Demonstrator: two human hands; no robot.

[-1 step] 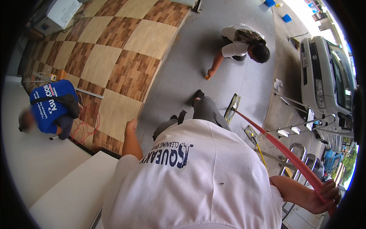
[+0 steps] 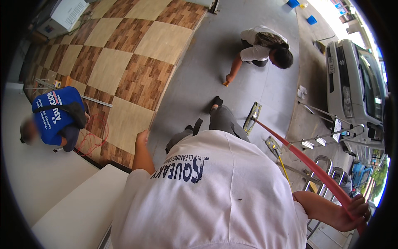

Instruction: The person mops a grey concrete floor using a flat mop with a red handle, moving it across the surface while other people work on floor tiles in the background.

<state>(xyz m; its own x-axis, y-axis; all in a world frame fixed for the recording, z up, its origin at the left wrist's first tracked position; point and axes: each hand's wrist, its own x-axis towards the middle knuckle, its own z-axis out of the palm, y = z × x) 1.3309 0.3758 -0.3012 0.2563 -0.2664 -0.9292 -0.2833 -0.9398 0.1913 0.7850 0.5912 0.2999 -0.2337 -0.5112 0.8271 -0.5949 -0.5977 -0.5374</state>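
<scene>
Viewpoint: one head-worn fisheye camera, high above the wearer's white printed shirt (image 2: 215, 195).
Facing: steeply down and forward over the grey concrete floor (image 2: 207, 74).
Nearness: shirt very close; brown-and-tan checkered flooring (image 2: 124, 62) farther off.
Edges: straight lines bend at the dark rim.

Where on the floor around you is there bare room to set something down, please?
The grey concrete floor is bare between the checkered flooring and the crouching person in white. It is crowded on your right: the red pole in your right hand, its mop head, the metal ladders and the parked car.
</scene>
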